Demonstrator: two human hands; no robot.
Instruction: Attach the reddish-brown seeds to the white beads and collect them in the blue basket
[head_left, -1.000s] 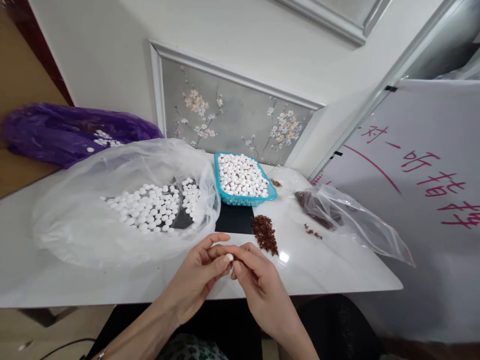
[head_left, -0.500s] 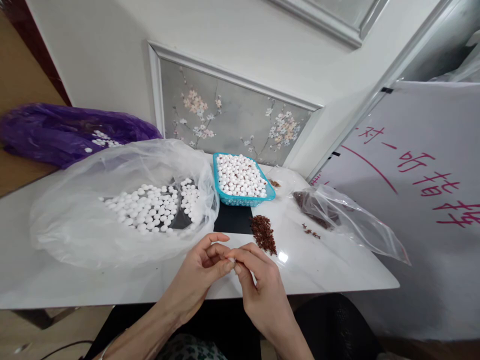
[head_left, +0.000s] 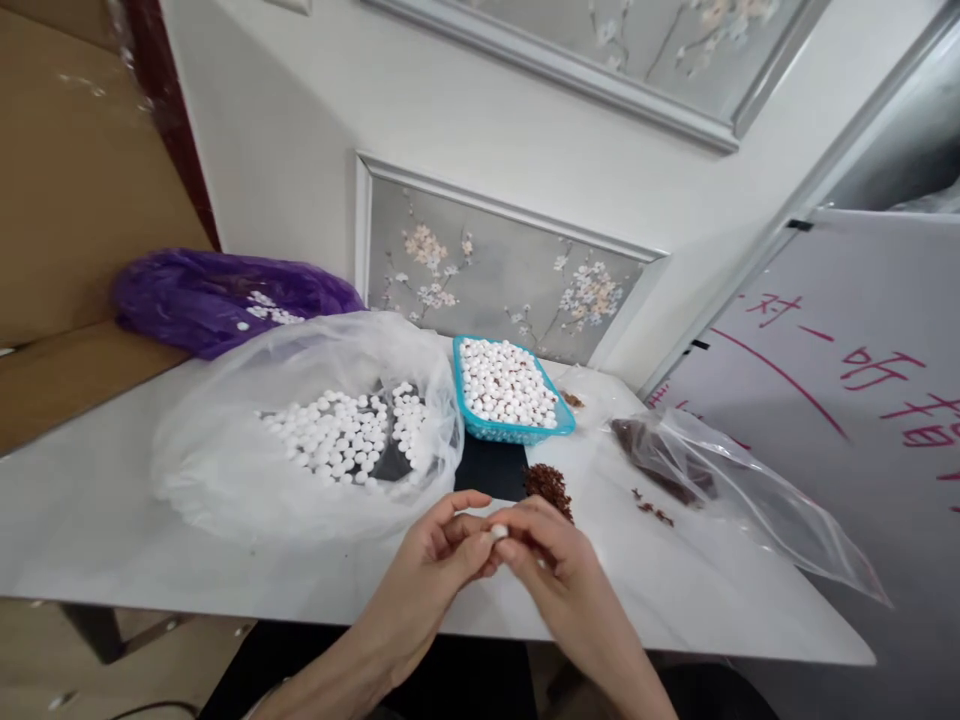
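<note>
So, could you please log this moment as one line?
left hand: grip on white ball; right hand: grip on same ball; blue basket: holds white balls; brown pile: beyond right hand

From my remote seat, I see the long white tabletop [head_left: 97, 540] as hard and smooth, with a soft gloss. The big translucent whitish bag [head_left: 217, 480] looks to me like thin, crinkled plastic film, the dark purple bag [head_left: 169, 300] like shinier plastic. I read the small white round balls [head_left: 341, 440] as smooth, the heap of reddish-brown dried bits [head_left: 547, 484] as rough and matt. The turquoise open-topped basket [head_left: 517, 433] looks like semi-clear plastic, the clear flat bag [head_left: 814, 545] like glossy film. I see matt brown cardboard [head_left: 82, 200] and a smooth, silvery picture frame [head_left: 510, 205].
</note>
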